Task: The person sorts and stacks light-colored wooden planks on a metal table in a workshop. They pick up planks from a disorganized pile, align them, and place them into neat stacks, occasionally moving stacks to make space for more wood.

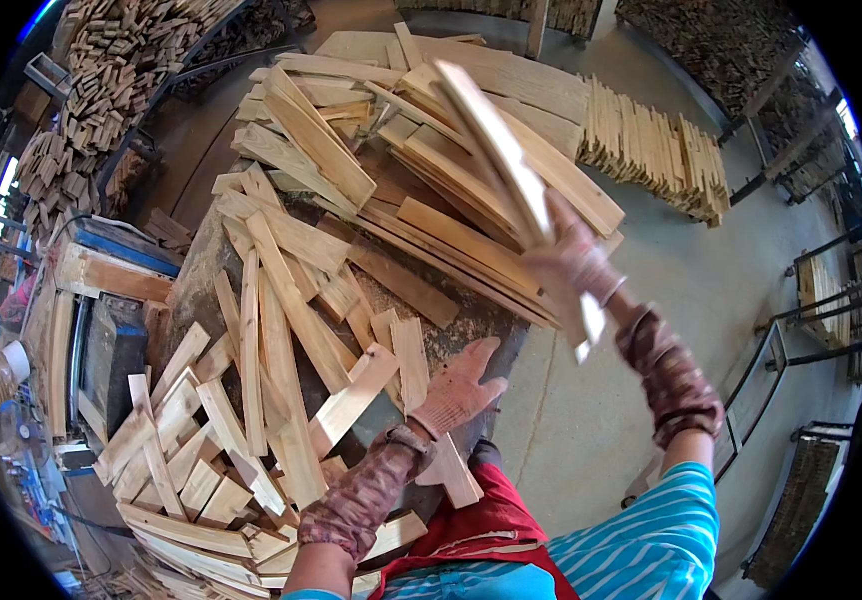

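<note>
My right hand [579,262], in a pale pinkish work glove, is closed around a long wooden board [499,155] near its lower end. This board is lifted and slanted, its far end pointing up and left, and it is slightly blurred. My left hand [459,388], gloved alike, has its fingers stretched and thumb apart, with nothing in its grasp. It hovers over or rests on a narrow wooden slat [451,470]; contact cannot be told. Left of it lies a short pale board [354,398]. Beyond both hands, loose planks [471,258] are heaped on the worktable [456,345].
Shorter offcuts [201,480] pile up at the near left. A row of slats [656,150] stands at the far right. A machine with blue trim [116,300] is beside the table on the left. Metal racks [766,370] stand on the concrete floor [641,245].
</note>
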The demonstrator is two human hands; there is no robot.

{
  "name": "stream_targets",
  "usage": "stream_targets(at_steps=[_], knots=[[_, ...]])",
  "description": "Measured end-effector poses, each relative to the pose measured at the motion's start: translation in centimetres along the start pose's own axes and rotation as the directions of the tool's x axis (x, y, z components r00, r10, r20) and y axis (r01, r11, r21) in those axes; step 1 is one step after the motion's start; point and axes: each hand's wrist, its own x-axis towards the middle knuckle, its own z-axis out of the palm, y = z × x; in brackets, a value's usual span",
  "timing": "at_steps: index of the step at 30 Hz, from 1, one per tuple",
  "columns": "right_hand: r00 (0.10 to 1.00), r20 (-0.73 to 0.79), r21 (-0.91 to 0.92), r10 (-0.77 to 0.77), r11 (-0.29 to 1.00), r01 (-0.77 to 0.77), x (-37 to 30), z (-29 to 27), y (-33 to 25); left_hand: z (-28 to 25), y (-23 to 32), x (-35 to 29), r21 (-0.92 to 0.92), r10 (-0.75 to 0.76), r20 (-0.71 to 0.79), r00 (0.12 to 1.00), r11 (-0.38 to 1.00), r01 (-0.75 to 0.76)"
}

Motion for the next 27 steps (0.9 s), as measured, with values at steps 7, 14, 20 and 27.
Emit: stream_targets(at_steps=[7, 14, 20, 27], knots=[[0.981, -0.019, -0.403, -0.193, 0.899, 0.17, 19.5, -11.9, 3.2, -5.3, -3.4, 12.6, 0.648, 0.017, 0.039, 0.999, 0.761, -0.038], [0.985, -0.049, -0.707, 0.166, 0.691, -0.152, 30.3, -9.2, 10.4, -6.8, -7.7, 23.1, 0.857, 0.043, 0.244, 0.969, 0.458, -0.236], [0.987, -0.149, -0.77, -0.056, 0.633, -0.081, 28.5, -8.1, 11.5, -7.9, -4.5, 26.6, 0.812, -0.088, 0.43, 0.899, 0.473, -0.342], [0.727, 0.247, -0.372, -0.64, 0.63, 0.682, 10.4, 3.5, 8.3, -7.5, -6.5, 23.4, 0.83, 0.172, 0.184, 0.968, 0.501, -0.247]])
